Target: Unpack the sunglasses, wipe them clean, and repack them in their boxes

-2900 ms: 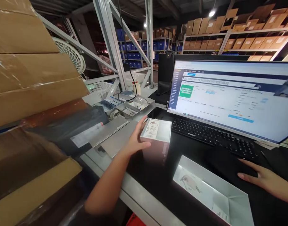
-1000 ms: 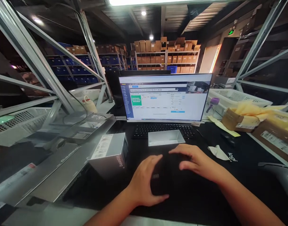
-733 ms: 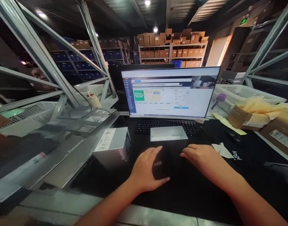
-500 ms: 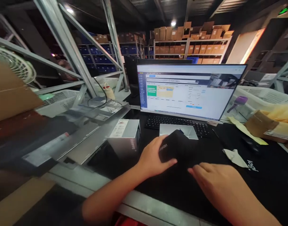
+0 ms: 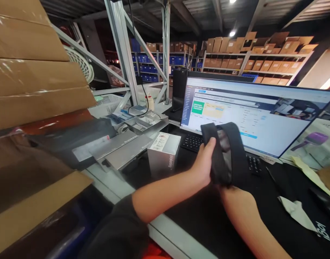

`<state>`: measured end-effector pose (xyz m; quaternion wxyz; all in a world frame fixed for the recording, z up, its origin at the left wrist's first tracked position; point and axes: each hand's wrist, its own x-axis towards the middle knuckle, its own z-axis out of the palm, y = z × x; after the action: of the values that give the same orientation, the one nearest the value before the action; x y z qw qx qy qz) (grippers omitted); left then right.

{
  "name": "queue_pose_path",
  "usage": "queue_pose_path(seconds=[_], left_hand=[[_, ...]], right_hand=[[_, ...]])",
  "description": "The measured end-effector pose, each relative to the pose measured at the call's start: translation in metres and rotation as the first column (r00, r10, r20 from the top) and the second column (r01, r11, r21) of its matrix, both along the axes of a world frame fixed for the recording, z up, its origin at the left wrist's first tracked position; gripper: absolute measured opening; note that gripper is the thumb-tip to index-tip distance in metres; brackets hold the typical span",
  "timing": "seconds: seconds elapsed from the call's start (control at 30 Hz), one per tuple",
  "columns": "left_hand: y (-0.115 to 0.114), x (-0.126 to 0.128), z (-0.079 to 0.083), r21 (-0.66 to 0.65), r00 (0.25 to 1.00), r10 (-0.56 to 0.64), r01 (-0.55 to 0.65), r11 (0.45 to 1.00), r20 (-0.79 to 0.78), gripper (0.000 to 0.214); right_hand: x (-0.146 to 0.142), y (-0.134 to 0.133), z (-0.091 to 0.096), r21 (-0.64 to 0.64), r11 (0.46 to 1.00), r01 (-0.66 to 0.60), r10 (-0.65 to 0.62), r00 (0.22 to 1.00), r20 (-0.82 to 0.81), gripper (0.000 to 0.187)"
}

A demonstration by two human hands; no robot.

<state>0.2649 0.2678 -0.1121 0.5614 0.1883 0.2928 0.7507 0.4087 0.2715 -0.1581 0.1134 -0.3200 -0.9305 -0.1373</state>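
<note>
My left hand grips the near side of a black case, thumb pressed on its outer face. The case is held upright above the desk in front of the monitor. It gapes at the top, and a shiny grey inside shows between its two dark walls. My right hand is at the bottom of the case, its fingers hidden behind it. A silver box with a printed label on top stands on the desk to the left of my hands.
Behind the case stand a lit monitor and a keyboard. Flat grey boxes lie left, beside stacked cartons. A crumpled white paper and a black mouse lie right.
The case has been raised and turned so its gap faces up. My right hand has come in from beside it to its underside. The view has swung left.
</note>
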Motion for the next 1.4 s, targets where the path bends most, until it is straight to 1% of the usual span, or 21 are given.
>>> queue_pose_path(seconds=[0.07, 0.13, 0.23, 0.3, 0.33, 0.4, 0.47, 0.5, 0.63, 0.7, 0.77, 0.83, 0.87, 0.97, 1.03, 1.07, 1.13, 1.17, 1.23, 1.33, 1.4], left_hand=[[-0.005, -0.009, -0.005, -0.087, 1.0, -0.007, 0.007, 0.996, 0.004, 0.064], [-0.009, -0.015, -0.011, -0.137, 1.0, -0.016, 0.013, 0.99, -0.017, 0.066], [-0.012, -0.018, -0.02, -0.138, 0.994, 0.011, -0.026, 0.99, -0.11, 0.063], [-0.015, -0.015, -0.028, -0.093, 0.971, 0.033, -0.057, 0.994, -0.237, 0.058], [-0.018, -0.014, -0.034, -0.068, 0.953, 0.035, -0.058, 0.996, -0.3, 0.055], [-0.027, -0.012, -0.048, -0.038, 0.915, 0.015, -0.033, 0.999, -0.403, 0.051], [-0.04, -0.01, -0.066, -0.048, 0.885, -0.03, 0.009, 0.999, -0.464, 0.054], [-0.048, -0.008, -0.075, -0.062, 0.868, -0.062, 0.036, 0.997, -0.493, 0.055], [-0.076, 0.006, -0.103, -0.166, 0.81, -0.207, 0.137, 0.977, -0.549, 0.058], [-0.085, 0.016, -0.105, -0.22, 0.853, -0.249, 0.162, 0.962, -0.459, 0.057], [-0.091, 0.023, -0.101, -0.276, 0.915, -0.259, 0.174, 0.945, -0.31, 0.056], [-0.096, 0.027, -0.094, -0.331, 0.953, -0.243, 0.174, 0.928, -0.18, 0.057], [-0.098, 0.028, -0.091, -0.351, 0.962, -0.236, 0.176, 0.92, -0.137, 0.057], [-0.105, 0.026, -0.089, -0.371, 0.965, -0.255, 0.217, 0.903, -0.055, 0.056], [-0.108, 0.023, -0.094, -0.365, 0.966, -0.257, 0.226, 0.903, -0.036, 0.055], [-0.109, 0.022, -0.097, -0.366, 0.968, -0.248, 0.217, 0.905, -0.041, 0.055], [-0.111, 0.018, -0.104, -0.392, 0.972, -0.227, 0.185, 0.901, -0.063, 0.054], [-0.111, 0.016, -0.107, -0.417, 0.972, -0.221, 0.172, 0.892, -0.074, 0.053], [-0.113, 0.013, -0.111, -0.467, 0.969, -0.231, 0.168, 0.868, -0.081, 0.052], [-0.115, 0.009, -0.112, -0.491, 0.963, -0.258, 0.186, 0.851, -0.081, 0.052], [-0.116, 0.006, -0.111, -0.496, 0.949, -0.31, 0.24, 0.834, -0.062, 0.054]], right_hand=[[0.019, 0.009, 0.018, -0.147, 0.989, -0.017, 0.007, 0.998, -0.064, 0.017], [0.039, 0.011, 0.035, -0.346, 0.935, -0.074, -0.023, 0.963, -0.268, 0.013], [0.052, 0.004, 0.052, -0.577, 0.754, -0.315, -0.165, 0.759, -0.63, 0.028], [0.046, 0.001, 0.052, -0.57, 0.666, -0.481, -0.141, 0.669, -0.73, 0.032], [0.04, 0.002, 0.05, -0.533, 0.669, -0.518, -0.079, 0.663, -0.744, 0.034], [0.028, 0.009, 0.041, -0.414, 0.771, -0.484, 0.033, 0.679, -0.734, 0.04], [0.019, 0.019, 0.03, -0.312, 0.866, -0.391, 0.056, 0.696, -0.716, 0.05], [0.017, 0.023, 0.025, -0.303, 0.886, -0.352, 0.037, 0.705, -0.708, 0.056], [0.014, 0.026, 0.01, -0.371, 0.901, -0.227, -0.052, 0.79, -0.611, 0.076], [0.013, 0.022, 0.011, -0.384, 0.902, -0.198, -0.045, 0.841, -0.539, 0.061], [0.014, 0.019, 0.017, -0.444, 0.862, -0.243, -0.005, 0.873, -0.489, 0.036], [0.019, 0.02, 0.025, -0.588, 0.75, -0.304, -0.008, 0.884, -0.467, 0.014], [0.021, 0.022, 0.029, -0.684, 0.656, -0.318, -0.051, 0.886, -0.461, 0.008], [0.028, 0.031, 0.032, -0.891, 0.261, -0.372, -0.26, 0.862, -0.436, 0.025], [0.03, 0.036, 0.031, -0.887, 0.023, -0.461, -0.411, 0.804, -0.429, 0.035], [0.03, 0.038, 0.03, -0.856, -0.061, -0.513, -0.473, 0.77, -0.428, 0.037], [0.03, 0.04, 0.031, -0.781, -0.156, -0.605, -0.58, 0.696, -0.423, 0.038], [0.03, 0.041, 0.033, -0.748, -0.17, -0.641, -0.621, 0.66, -0.424, 0.038], [0.033, 0.044, 0.038, -0.697, -0.116, -0.708, -0.692, 0.561, -0.455, 0.036], [0.044, 0.051, 0.047, -0.637, 0.083, -0.767, -0.757, 0.368, -0.541, 0.035], [0.055, 0.057, 0.053, -0.637, 0.2, -0.745, -0.758, 0.295, -0.582, 0.034]])
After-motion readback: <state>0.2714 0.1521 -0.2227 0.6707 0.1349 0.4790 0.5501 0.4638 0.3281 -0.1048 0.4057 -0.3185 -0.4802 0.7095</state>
